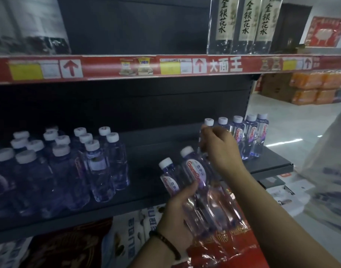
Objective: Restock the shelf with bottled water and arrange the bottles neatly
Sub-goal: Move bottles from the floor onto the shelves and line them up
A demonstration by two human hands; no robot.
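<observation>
**Three bottles in hand at the water shelf**

The right hand (221, 149) has its fingers curled round the upper part of one water bottle (208, 122), whose white cap shows just above the knuckles. The hand hides its base, so I cannot tell whether it stands on the shelf (150, 171). Just to the right of that grip is a row of bottles (251, 132), upright on the shelf's end. Below and to the left, the left hand (177, 207) is wrapped round two bottles (196, 173) by their lower halves, tilted with caps toward the shelf and held in front of its edge. Well to the left of both grips, a cluster of bottles (88, 161) stands on the same shelf. A dark bracelet (165, 242) circles the left wrist.
</observation>
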